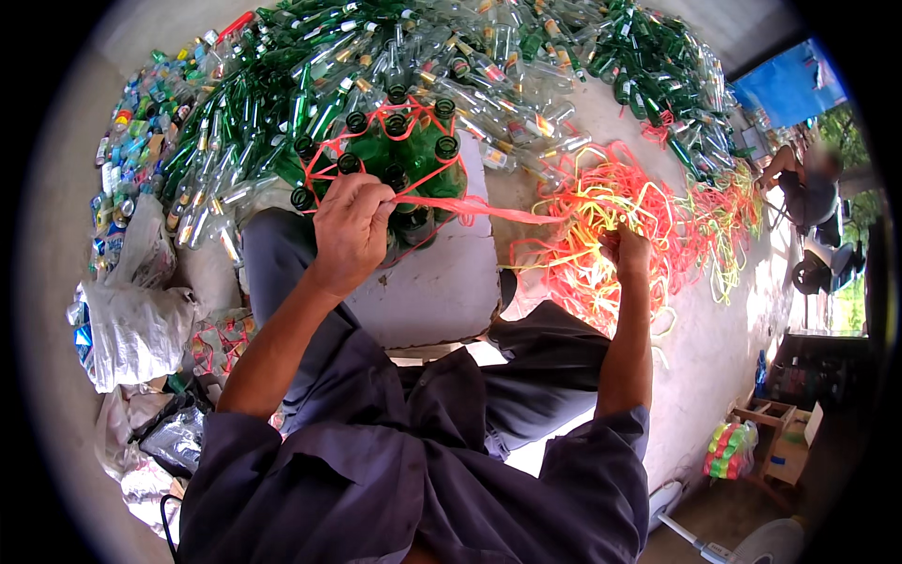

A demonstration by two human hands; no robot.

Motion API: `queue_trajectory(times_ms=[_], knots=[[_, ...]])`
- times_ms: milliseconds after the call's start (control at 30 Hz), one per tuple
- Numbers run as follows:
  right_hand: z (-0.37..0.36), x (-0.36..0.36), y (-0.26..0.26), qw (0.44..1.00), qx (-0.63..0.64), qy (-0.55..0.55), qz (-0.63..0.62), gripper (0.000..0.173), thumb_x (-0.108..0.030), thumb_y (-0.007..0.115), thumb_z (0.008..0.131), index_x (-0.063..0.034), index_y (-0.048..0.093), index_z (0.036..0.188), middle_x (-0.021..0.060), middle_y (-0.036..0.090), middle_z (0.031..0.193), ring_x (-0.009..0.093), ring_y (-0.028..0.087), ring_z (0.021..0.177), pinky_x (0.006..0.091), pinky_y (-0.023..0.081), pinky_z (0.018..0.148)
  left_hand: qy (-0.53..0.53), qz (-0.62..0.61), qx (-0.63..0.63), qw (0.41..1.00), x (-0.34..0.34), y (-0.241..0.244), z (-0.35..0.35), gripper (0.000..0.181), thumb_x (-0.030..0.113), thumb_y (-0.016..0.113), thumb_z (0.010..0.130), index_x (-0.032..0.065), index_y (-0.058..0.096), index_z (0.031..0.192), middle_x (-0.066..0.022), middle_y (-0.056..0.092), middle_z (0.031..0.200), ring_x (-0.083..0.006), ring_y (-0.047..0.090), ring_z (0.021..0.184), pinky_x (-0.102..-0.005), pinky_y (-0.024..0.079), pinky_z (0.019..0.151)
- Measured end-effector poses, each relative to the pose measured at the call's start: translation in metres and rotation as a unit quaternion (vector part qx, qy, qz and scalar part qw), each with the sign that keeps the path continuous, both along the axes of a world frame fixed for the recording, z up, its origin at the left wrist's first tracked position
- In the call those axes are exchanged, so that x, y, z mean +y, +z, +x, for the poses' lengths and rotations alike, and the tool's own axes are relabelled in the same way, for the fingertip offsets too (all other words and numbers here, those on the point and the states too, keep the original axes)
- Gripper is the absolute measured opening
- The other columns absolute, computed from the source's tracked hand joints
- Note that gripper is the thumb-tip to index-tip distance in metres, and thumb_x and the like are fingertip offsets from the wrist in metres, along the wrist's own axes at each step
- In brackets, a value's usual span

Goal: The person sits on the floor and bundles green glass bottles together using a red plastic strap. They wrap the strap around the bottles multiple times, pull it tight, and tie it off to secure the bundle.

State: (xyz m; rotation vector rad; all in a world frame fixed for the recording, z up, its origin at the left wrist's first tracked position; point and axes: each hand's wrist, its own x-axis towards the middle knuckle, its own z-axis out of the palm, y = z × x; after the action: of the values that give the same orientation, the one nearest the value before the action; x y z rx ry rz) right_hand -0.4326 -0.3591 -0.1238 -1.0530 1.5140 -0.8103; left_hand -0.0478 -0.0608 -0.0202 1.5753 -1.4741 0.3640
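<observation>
Several green glass bottles (430, 158) stand upright in a cluster on a white board (437, 296), with red plastic twine (423, 106) wound around and between their necks. My left hand (356, 225) is at the near side of the bottles, its fingers closed on a strand of red twine that runs right from it. At the left part of the big tangle of red and yellow twine (606, 204), that strand meets the heap. Fingers curled, my right hand (626, 247) is over the tangle, at some yellow twine; what exactly it grips is hard to tell.
Loose green and clear glass bottles (493, 63) are piled beyond the board. Plastic bottles and cans (148, 127) lie at far left, near a white plastic bag (141, 331). A person (810, 183) sits at far right. A fan (768, 543) is at lower right.
</observation>
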Motion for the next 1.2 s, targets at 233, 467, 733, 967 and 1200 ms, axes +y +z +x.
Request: queue_trajectory(times_ms=[233,467,733,967,1200], knots=[[-0.041,-0.014,-0.028,0.969,-0.207,-0.127,0.047,0.032,-0.028,0.052,0.106,0.0004,0.062,0.095,0.0139,0.073,0.085,0.022,0.072,0.073,0.0313,0.059,0.058,0.005,-0.002,-0.001,1.000,-0.002,0.002,-0.004,0.010,0.001,0.073,0.085,0.0046,0.066,0.092,-0.0096,0.064,0.091,-0.0310,0.061,0.080,-0.0408,0.050,0.070],[-0.099,-0.043,-0.057,0.896,-0.374,-0.238,0.017,0.046,-0.039,0.030,0.112,-0.0064,0.062,0.102,0.0114,0.074,0.090,0.021,0.070,0.075,0.0314,0.055,0.056,-0.004,0.004,0.013,1.000,-0.004,0.001,-0.008,0.010,0.001,0.072,0.087,0.0042,0.065,0.093,-0.0099,0.063,0.092,-0.0309,0.060,0.082,-0.0403,0.049,0.072],[-0.089,-0.024,-0.039,0.869,-0.392,-0.300,-0.045,0.037,-0.038,0.049,0.104,-0.0054,0.065,0.111,0.0092,0.073,0.098,0.029,0.074,0.089,0.0388,0.064,0.067,0.010,0.006,0.008,1.000,0.001,0.002,-0.003,0.008,0.003,0.071,0.090,0.0037,0.065,0.094,-0.0102,0.063,0.092,-0.0314,0.061,0.084,-0.0403,0.049,0.073],[-0.150,-0.028,-0.061,0.841,-0.434,-0.323,-0.001,0.050,-0.050,0.042,0.107,-0.0039,0.062,0.114,0.0130,0.070,0.104,0.028,0.070,0.084,0.0360,0.059,0.065,0.000,-0.003,0.038,0.999,-0.004,-0.003,-0.009,0.007,0.003,0.071,0.090,0.0030,0.065,0.094,-0.0105,0.064,0.092,-0.0315,0.061,0.085,-0.0395,0.049,0.075],[-0.088,-0.013,-0.034,0.987,-0.091,-0.120,-0.052,0.017,-0.016,0.065,0.089,-0.0040,0.069,0.100,0.0061,0.065,0.089,0.018,0.062,0.082,0.0333,0.052,0.068,0.012,0.007,0.012,1.000,0.003,-0.001,-0.002,0.009,0.002,0.072,0.087,0.0032,0.067,0.094,-0.0108,0.065,0.093,-0.0307,0.062,0.084,-0.0391,0.050,0.074]])
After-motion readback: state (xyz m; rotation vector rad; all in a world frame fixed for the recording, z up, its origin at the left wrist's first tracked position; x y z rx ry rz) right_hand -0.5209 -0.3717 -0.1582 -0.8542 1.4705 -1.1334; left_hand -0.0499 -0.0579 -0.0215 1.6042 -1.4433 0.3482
